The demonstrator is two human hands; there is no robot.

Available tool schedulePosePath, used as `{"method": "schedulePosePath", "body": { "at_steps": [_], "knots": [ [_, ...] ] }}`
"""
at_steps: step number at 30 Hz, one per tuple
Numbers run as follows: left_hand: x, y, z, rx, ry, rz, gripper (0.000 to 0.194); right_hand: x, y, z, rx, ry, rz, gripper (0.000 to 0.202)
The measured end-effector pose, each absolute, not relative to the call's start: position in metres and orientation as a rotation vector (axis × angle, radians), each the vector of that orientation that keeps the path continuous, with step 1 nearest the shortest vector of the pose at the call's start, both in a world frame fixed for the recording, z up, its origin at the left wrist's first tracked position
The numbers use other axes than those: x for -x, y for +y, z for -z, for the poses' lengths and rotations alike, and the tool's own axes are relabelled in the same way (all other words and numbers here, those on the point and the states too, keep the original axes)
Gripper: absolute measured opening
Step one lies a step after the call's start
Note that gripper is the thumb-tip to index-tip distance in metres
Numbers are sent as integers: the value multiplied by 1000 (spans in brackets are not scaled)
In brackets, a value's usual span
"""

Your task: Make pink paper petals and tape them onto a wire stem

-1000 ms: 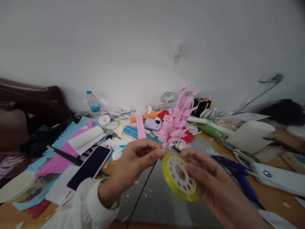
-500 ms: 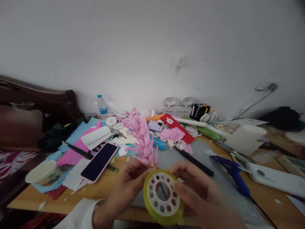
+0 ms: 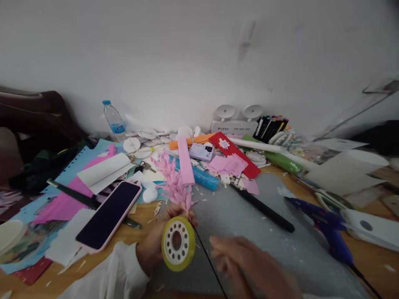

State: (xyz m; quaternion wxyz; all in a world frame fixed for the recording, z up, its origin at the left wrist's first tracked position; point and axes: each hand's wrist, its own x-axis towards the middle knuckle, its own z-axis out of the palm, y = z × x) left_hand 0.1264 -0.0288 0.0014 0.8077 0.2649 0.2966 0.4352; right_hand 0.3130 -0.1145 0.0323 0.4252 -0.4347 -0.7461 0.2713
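My left hand (image 3: 152, 241) is closed around the base of a pink paper flower spike (image 3: 175, 178), at the top of a dark thin stem (image 3: 208, 255). A roll of yellow-green tape (image 3: 178, 243) with a white, holed core hangs in front of that hand, partly covering it. To the right of the stem is my right hand (image 3: 246, 261), blurred, apart from the roll; whether its fingers hold anything cannot be made out.
A pink-edged phone (image 3: 109, 216) lies at the left, a black rod (image 3: 264, 209) and blue glue gun (image 3: 327, 232) at the right. Behind are a water bottle (image 3: 114, 118), red packet (image 3: 237, 155), pink paper squares (image 3: 227, 164) and pens (image 3: 270, 128).
My right hand has come off the tape roll and moved down. The roll now hangs by my left hand, and the dark stem shows. The view has shifted.
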Motion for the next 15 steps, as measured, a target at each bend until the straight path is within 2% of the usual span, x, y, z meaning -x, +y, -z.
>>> {"method": "schedulePosePath", "body": {
  "at_steps": [4,10,15],
  "knots": [
    [-115,-17,8,-534,607,-947,31,-330,-68,-19,1128,-1891,-502,29],
    [-109,-16,10,-496,592,-963,31,-311,-10,17,1138,-2172,-562,28],
    [-117,-23,5,-449,647,-961,30,-298,3,30,1116,-2156,-614,9]
  ]
}}
